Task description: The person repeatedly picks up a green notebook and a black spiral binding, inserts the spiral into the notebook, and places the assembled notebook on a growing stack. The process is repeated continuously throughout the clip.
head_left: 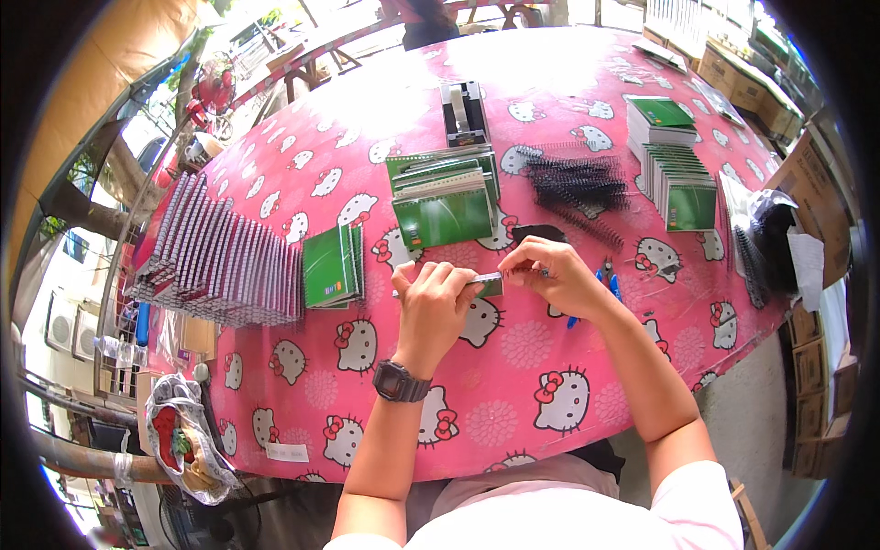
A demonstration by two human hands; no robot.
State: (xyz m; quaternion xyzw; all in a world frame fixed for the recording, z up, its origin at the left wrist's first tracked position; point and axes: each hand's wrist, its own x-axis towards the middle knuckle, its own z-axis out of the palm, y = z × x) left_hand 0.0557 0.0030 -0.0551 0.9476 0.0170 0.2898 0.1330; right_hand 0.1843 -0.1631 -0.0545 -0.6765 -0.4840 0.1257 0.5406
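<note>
My left hand (435, 301) is closed around a small green notebook (492, 288) over the near middle of the table, its bound edge facing up. At the right end of that edge, my right hand (557, 273) is closed in a pinch. What its fingertips hold is too small to make out; dark coil-like bits show there. Just beyond both hands stand upright green notebooks (445, 220). A pair of blue-handled pliers (613, 284) lies right of my right hand. Loose black spiral coils (577, 186) are heaped farther off.
A large stack of spiral-bound notebooks (220, 261) stands at the left, with green ones (332, 266) beside it. More green notebooks (689, 206) stand at the right. A tape dispenser (466, 115) sits at the back. A plastic bag (183, 440) hangs by the table's left edge.
</note>
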